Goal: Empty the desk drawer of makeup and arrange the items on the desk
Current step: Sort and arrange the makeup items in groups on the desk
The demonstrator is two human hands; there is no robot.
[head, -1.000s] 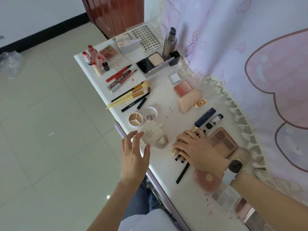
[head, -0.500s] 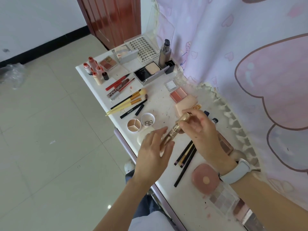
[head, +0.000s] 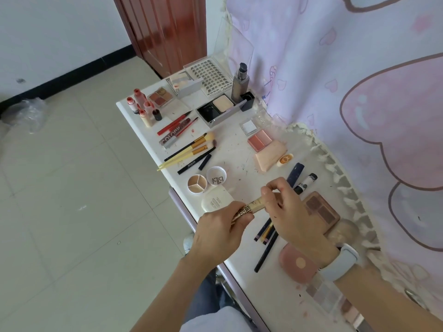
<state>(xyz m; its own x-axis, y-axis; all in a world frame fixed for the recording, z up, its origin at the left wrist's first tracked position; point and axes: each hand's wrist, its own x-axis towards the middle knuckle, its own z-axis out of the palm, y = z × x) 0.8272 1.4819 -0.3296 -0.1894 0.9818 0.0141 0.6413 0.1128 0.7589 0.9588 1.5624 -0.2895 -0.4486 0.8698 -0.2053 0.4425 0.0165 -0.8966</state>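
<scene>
A gold tube (head: 251, 206) with dark lettering is held above the white desk (head: 230, 149) between both hands. My left hand (head: 219, 236) grips its lower end and my right hand (head: 291, 212) pinches its upper end. Under the hands lie a cream compact (head: 215, 200), several dark pencils (head: 266, 238) and a brown eyeshadow palette (head: 322, 209). Further back sit brushes (head: 191, 147), a round concealer pot (head: 197, 184) with its lid (head: 216, 176), a blush palette (head: 260, 140) and a foundation bottle (head: 240, 83). The drawer is not in view.
A pink round compact (head: 297, 263) and a clear pastel palette (head: 328, 295) lie near my right wrist. A pink curtain (head: 359, 80) hangs along the desk's right side. Small red bottles (head: 141, 106) stand at the far left corner. Tiled floor (head: 72, 188) lies to the left.
My right hand lifted the gold tube off the desk, and my left hand came in and took hold of its lower end. The camera view shifted slightly.
</scene>
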